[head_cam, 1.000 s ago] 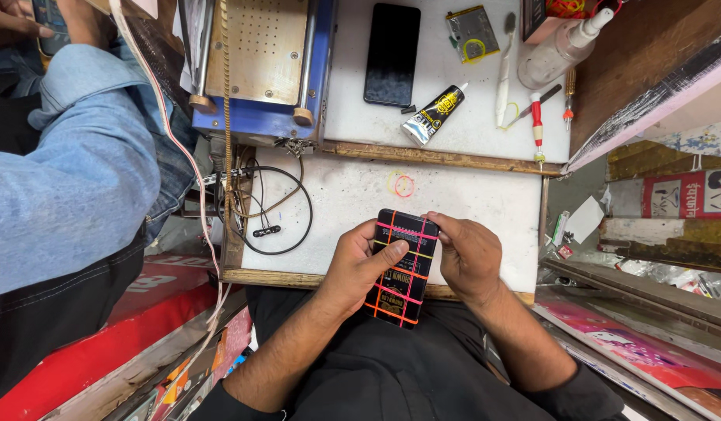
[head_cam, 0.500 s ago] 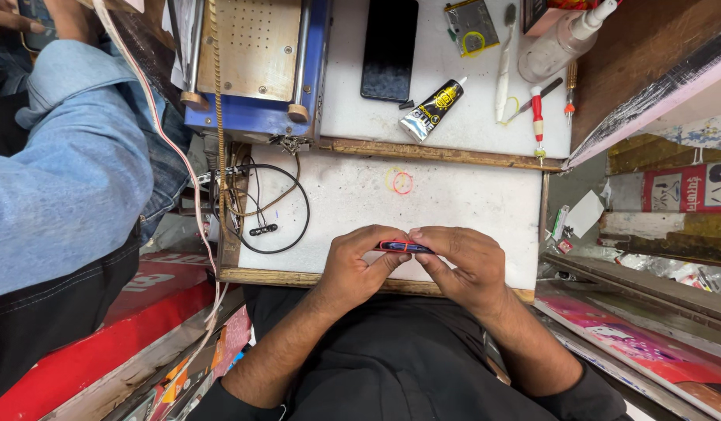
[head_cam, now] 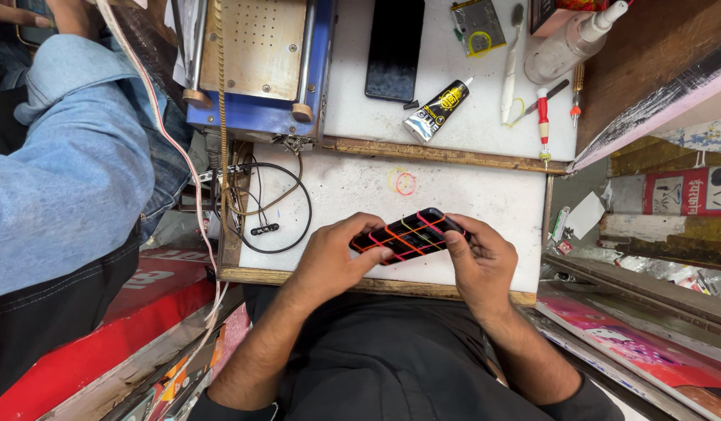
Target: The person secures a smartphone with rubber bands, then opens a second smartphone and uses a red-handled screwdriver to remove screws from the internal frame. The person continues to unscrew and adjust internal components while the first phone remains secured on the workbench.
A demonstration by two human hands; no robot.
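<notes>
Over the near edge of the white worktable [head_cam: 485, 203], the left hand [head_cam: 333, 261] and right hand [head_cam: 477, 261] pinch opposite ends of a black phone [head_cam: 407, 235] strapped with coloured rubber bands [head_cam: 399, 238], loose bands [head_cam: 402, 182] lying farther off.

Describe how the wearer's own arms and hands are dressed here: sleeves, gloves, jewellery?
Both forearms are bare down to the left hand and right hand. No gloves, and no watch or ring is visible. Dark sleeve cuffs show only near the elbows at the bottom edge, matching the dark garment on the torso.
</notes>
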